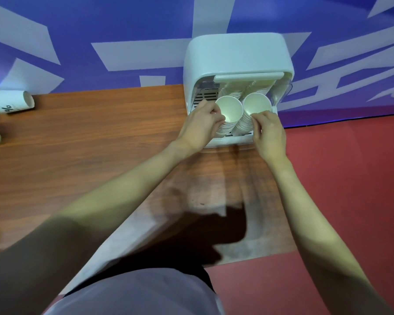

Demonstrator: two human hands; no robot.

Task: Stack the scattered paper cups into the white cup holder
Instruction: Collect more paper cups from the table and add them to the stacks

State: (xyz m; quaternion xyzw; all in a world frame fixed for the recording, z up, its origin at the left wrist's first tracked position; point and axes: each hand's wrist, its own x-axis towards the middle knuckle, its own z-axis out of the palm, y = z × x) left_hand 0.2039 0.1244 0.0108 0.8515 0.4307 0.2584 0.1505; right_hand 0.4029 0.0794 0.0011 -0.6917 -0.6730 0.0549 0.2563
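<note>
Left hand (200, 123) gripping left cup stack (228, 114), right hand (268, 130) — right stack (250, 114)

two cup stacks (237, 119) in white holder (237, 55)

The white holder (237, 55) stands at the table's (77, 144) far right corner, against the blue wall (123, 23). Two cup stacks (230, 110) lean out of its open front, side by side. The left hand (203, 123) pinches the left stack's rim; the right hand (268, 133) grips the right stack (256, 104). One cup (9, 102) lies on its side at the far left edge.
</note>
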